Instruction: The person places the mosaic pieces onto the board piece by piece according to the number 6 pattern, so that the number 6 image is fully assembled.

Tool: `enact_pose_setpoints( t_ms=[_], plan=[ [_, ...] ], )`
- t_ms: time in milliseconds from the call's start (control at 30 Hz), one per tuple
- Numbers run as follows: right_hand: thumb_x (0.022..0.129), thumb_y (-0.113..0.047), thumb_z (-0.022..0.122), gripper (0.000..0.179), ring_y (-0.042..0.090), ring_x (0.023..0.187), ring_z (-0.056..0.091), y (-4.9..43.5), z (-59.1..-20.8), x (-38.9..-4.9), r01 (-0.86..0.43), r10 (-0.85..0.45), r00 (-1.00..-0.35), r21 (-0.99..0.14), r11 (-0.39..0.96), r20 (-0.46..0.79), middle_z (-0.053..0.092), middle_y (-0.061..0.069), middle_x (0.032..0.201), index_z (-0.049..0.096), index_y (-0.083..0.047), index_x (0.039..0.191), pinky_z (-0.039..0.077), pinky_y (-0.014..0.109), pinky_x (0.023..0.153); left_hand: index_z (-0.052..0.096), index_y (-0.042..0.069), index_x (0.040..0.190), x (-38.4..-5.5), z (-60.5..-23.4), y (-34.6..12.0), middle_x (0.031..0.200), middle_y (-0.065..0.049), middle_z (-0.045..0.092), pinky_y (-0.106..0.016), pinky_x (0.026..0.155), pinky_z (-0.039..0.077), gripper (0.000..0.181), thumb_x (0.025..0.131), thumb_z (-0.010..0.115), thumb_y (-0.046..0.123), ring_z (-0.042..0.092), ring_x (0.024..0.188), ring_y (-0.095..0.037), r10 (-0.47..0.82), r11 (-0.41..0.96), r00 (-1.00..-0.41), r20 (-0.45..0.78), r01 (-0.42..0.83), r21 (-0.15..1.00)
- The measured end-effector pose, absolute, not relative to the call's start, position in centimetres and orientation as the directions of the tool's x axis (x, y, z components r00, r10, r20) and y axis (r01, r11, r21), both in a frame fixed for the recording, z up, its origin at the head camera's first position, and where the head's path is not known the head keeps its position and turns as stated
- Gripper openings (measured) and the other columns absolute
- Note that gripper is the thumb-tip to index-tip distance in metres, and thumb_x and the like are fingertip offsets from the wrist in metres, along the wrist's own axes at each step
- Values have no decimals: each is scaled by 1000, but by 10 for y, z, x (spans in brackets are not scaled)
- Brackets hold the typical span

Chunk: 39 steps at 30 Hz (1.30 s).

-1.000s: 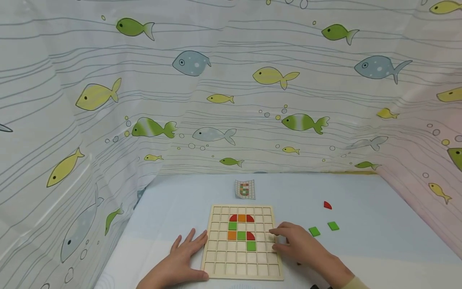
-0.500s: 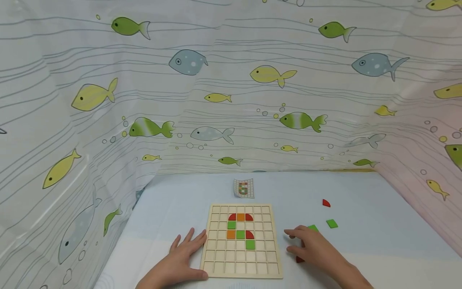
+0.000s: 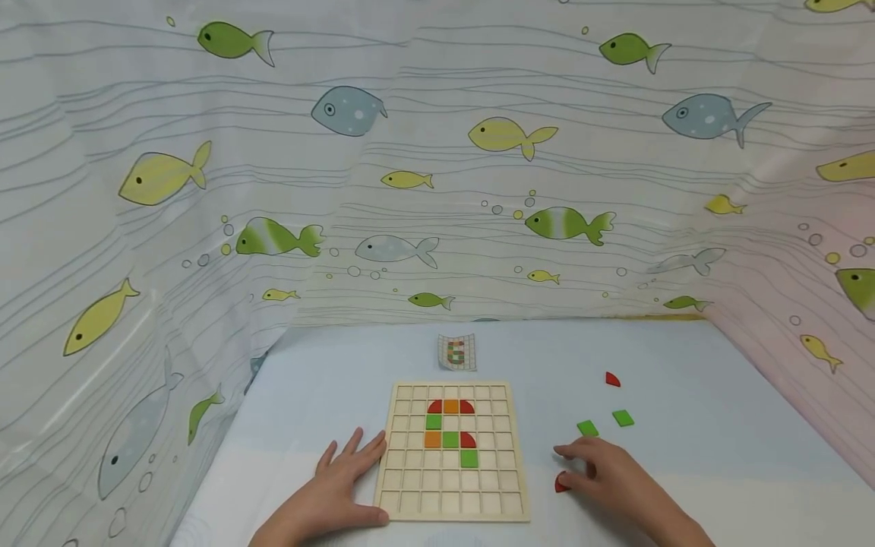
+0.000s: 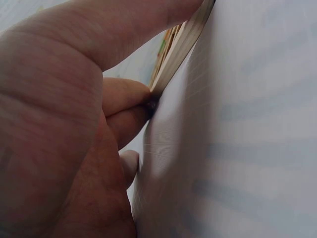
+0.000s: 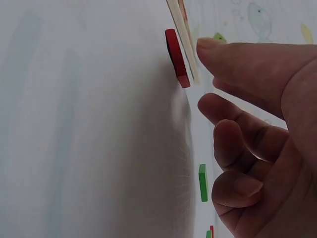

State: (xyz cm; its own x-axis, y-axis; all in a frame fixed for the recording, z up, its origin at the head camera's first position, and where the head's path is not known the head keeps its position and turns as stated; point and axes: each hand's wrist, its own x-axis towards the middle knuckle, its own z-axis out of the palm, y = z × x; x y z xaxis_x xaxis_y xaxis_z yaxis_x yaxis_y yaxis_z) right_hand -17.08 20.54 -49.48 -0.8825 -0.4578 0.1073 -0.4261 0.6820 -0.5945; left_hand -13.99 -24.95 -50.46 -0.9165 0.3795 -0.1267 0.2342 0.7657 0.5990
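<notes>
A wooden grid board (image 3: 410,503) lies on the table with red, orange and green tiles set in its upper middle squares. Along the board's left edge my left hand (image 3: 335,490) rests with fingers spread; thumb and fingertips touch the side of the frame (image 4: 173,62). To the right of the board, my right hand (image 3: 601,471) hovers with loosely bent fingers and nothing between them. A red quarter-circle tile (image 3: 561,482) lies under its thumb in the head view. The right wrist view shows this red tile (image 5: 177,58) on the cloth, apart from the thumb.
Two green square tiles (image 3: 623,418) and another red quarter-circle tile (image 3: 612,379) lie further right on the table. Behind the board is a small pattern card (image 3: 456,352). A fish-print curtain (image 3: 410,213) surrounds the table.
My right hand has moved from the board's right edge out to the right, over the near red tile. The left hand stays at the board's left edge. The head view has shifted slightly.
</notes>
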Motion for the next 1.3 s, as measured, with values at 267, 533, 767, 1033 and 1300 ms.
enact_pose_setpoints(
  t_ms=[267,533,767,1033,1300],
  plan=[
    [87,-38,75,29,0,77,51,207,-500,-166,-431,-471,-876,-607,667,104,61,-17,101,75,-23,112,46,21,68,39,5,151,-139,-504,-252,160,-3,29,-64,111,-8,110,67,78,64,6,149,-39,387,758,-917,-96,258,599],
    [86,-44,75,17,-1,82,52,201,-506,-164,-471,-514,-852,-578,667,102,54,-22,94,73,-33,99,48,22,72,41,4,150,-138,-504,-252,159,-4,30,-65,111,-7,109,67,79,63,7,149,-39,386,757,-918,-90,259,600],
    [86,-13,74,22,1,87,56,202,-503,-165,-530,-564,-813,-586,613,145,60,-22,99,72,-29,101,52,24,76,39,5,151,-138,-503,-251,160,-3,29,-64,111,-7,108,68,79,62,6,149,-39,388,758,-917,-96,258,598],
    [83,1,68,35,4,91,58,207,-503,-164,-578,-599,-777,-597,556,194,61,-20,100,74,-28,101,52,26,79,39,5,151,-138,-503,-251,160,-3,29,-64,111,-8,108,68,79,62,6,149,-38,388,764,-916,-100,259,592],
    [81,-57,74,34,1,90,55,204,-505,-163,-427,-436,-894,-500,753,107,57,-24,98,72,-29,101,51,28,81,39,5,151,-139,-504,-250,160,-2,29,-64,111,-7,110,67,78,64,6,149,-38,385,768,-918,-101,257,587]
  ],
)
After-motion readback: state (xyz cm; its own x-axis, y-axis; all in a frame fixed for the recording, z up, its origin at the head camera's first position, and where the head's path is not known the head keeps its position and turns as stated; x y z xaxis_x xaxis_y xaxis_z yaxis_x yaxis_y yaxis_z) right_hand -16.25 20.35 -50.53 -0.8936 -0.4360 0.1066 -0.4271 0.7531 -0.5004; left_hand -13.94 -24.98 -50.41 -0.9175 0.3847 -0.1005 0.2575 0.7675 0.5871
